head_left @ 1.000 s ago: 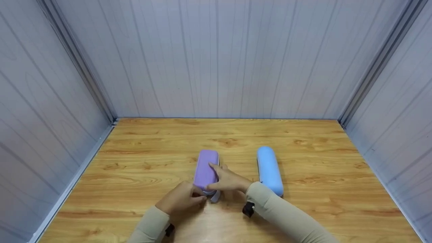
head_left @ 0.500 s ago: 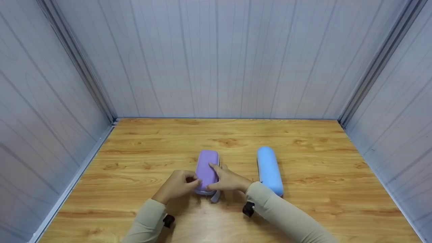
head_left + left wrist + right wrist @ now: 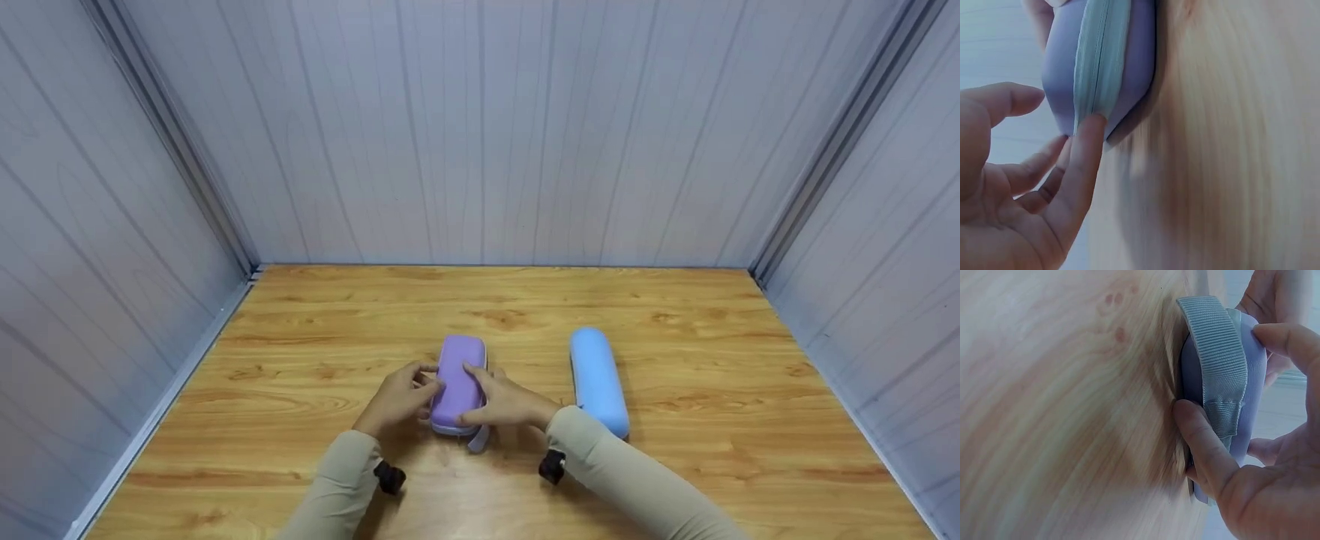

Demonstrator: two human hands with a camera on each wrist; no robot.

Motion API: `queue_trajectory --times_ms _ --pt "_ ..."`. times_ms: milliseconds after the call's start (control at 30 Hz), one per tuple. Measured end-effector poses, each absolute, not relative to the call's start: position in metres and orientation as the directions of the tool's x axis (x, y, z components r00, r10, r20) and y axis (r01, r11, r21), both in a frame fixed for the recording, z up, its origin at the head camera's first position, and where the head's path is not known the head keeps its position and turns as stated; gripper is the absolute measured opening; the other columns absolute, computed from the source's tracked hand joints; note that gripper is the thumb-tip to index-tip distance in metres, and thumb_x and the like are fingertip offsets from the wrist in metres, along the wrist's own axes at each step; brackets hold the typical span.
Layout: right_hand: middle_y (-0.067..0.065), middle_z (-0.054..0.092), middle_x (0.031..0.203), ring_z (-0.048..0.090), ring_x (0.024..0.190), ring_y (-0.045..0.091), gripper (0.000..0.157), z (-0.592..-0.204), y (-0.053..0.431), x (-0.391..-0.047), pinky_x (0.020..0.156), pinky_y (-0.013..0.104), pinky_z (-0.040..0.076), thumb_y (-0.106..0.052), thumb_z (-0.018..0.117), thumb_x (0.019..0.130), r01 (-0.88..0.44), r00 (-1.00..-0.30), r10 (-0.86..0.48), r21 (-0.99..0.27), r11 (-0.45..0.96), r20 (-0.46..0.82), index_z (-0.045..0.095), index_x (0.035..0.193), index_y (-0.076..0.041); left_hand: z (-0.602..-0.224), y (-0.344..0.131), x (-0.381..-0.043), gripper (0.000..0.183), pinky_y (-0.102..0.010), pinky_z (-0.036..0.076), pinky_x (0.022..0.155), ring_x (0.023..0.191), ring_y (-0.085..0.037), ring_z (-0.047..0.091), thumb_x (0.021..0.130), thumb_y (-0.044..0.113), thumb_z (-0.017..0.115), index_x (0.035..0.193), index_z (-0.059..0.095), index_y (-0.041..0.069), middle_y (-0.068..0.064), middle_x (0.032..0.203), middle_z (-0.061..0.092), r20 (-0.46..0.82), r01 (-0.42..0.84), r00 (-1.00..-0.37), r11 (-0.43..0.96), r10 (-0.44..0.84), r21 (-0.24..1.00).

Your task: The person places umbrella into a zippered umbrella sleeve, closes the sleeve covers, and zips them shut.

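A purple zip case (image 3: 456, 379) with rounded corners lies on the wooden table, its long side running away from me. Round its side goes a pale zipper band (image 3: 1100, 50), and a ribbed grey strap (image 3: 1219, 354) stands out at the near right. My right hand (image 3: 510, 401) grips the right side, thumb over the top and fingers along the lower side. At the left side my left hand (image 3: 399, 396) holds the case, thumb at the top edge and a fingertip on the zipper band. The zipper line looks closed where it shows; no zipper pull can be made out.
To the right lies a longer blue case (image 3: 600, 382), close to the right sleeve (image 3: 637, 472). The wooden table (image 3: 300, 352) is bounded by pale panel walls (image 3: 480, 135) at the back and both sides.
My left hand has gone from the case's near end, up and away from me, to its left side, where its fingers have spread. The right hand and the case stay put.
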State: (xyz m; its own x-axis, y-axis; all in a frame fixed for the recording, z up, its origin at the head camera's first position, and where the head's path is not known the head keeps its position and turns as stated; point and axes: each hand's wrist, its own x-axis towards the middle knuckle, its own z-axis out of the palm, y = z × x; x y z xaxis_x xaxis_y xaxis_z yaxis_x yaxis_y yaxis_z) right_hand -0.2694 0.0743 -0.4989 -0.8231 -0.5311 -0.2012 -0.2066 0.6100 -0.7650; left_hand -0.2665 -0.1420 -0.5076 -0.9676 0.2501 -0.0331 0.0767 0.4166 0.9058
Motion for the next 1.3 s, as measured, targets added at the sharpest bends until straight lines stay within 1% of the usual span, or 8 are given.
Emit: queue_trajectory --times_ms 167,233,367,433,600,867,1167,1300 --pt "0.027 0.019 0.14 0.041 0.113 0.031 0.103 -0.499 0.074 -0.269 0.094 0.048 0.035 -0.051 0.072 0.068 -0.201 -0.827 -0.525 -0.768 0.609 -0.2 0.014 0.147 -0.017 -0.51 -0.141 -0.274 0.047 -0.039 0.053 0.057 0.07 -0.022 0.061 0.088 0.024 0.059 0.127 0.046 0.001 -0.016 0.098 0.054 -0.098 0.007 -0.961 0.375 0.259 0.927" --pt "0.026 0.02 0.139 0.042 0.112 0.03 0.103 -0.5 0.074 -0.27 0.093 0.048 0.036 -0.051 0.072 0.068 -0.204 -0.826 -0.527 -0.765 0.611 -0.2 0.014 0.147 -0.018 -0.511 -0.141 -0.278 0.049 -0.04 0.053 0.057 0.072 -0.023 0.062 0.088 0.026 0.06 0.127 0.045 0.0 -0.017 0.1 0.054 -0.131 -0.03 -0.958 0.363 0.255 0.931" --pt "0.026 0.018 0.141 0.041 0.114 0.03 0.103 -0.502 0.074 -0.27 0.094 0.049 0.035 -0.051 0.072 0.068 -0.204 -0.823 -0.53 -0.765 0.611 -0.204 0.014 0.147 -0.019 -0.513 -0.14 -0.286 0.055 -0.04 0.053 0.059 0.081 -0.025 0.061 0.088 0.032 0.059 0.129 0.042 0.001 -0.018 0.107 0.054 -0.205 -0.108 -0.946 0.351 0.252 0.93" --pt "0.025 0.021 0.139 0.042 0.112 0.029 0.103 -0.502 0.073 -0.271 0.094 0.047 0.035 -0.051 0.072 0.068 -0.212 -0.821 -0.533 -0.757 0.618 -0.205 0.014 0.147 -0.018 -0.514 -0.139 -0.289 0.058 -0.04 0.053 0.06 0.084 -0.026 0.061 0.088 0.034 0.059 0.13 0.04 0.0 -0.019 0.11 0.054 -0.237 -0.141 -0.936 0.34 0.26 0.93" --pt "0.02 0.032 0.13 0.046 0.104 0.023 0.103 -0.502 0.072 -0.271 0.091 0.041 0.038 -0.053 0.071 0.068 -0.237 -0.819 -0.537 -0.734 0.636 -0.202 0.015 0.147 -0.017 -0.516 -0.138 -0.293 0.061 -0.042 0.053 0.063 0.082 -0.026 0.062 0.087 0.037 0.059 0.131 0.038 -0.001 -0.019 0.112 0.053 -0.294 -0.208 -0.915 0.303 0.277 0.93" --pt "0.022 0.027 0.135 0.045 0.108 0.024 0.103 -0.502 0.073 -0.272 0.093 0.042 0.037 -0.052 0.071 0.068 -0.23 -0.825 -0.531 -0.744 0.628 -0.194 0.016 0.147 -0.017 -0.517 -0.138 -0.296 0.061 -0.042 0.053 0.068 0.081 -0.025 0.063 0.087 0.036 0.06 0.127 0.04 -0.005 -0.018 0.105 0.058 -0.321 -0.244 -0.898 0.267 0.301 0.932" --pt "0.023 0.028 0.133 0.045 0.106 0.026 0.101 -0.501 0.073 -0.269 0.091 0.044 0.038 -0.051 0.071 0.069 -0.211 -0.828 -0.526 -0.762 0.612 -0.193 0.017 0.147 -0.016 -0.516 -0.139 -0.296 0.059 -0.041 0.052 0.068 0.081 -0.025 0.062 0.087 0.035 0.059 0.129 0.04 -0.002 -0.017 0.105 0.057 -0.353 -0.281 -0.888 0.261 0.293 0.924" --pt "0.021 0.031 0.131 0.047 0.105 0.026 0.098 -0.501 0.073 -0.264 0.09 0.043 0.04 -0.052 0.071 0.07 -0.245 -0.836 -0.519 -0.726 0.643 -0.178 0.02 0.146 -0.016 -0.517 -0.139 -0.296 0.058 -0.041 0.052 0.068 0.081 -0.025 0.061 0.088 0.035 0.059 0.128 0.04 -0.002 -0.017 0.105 0.057 -0.353 -0.282 -0.887 0.255 0.299 0.925"
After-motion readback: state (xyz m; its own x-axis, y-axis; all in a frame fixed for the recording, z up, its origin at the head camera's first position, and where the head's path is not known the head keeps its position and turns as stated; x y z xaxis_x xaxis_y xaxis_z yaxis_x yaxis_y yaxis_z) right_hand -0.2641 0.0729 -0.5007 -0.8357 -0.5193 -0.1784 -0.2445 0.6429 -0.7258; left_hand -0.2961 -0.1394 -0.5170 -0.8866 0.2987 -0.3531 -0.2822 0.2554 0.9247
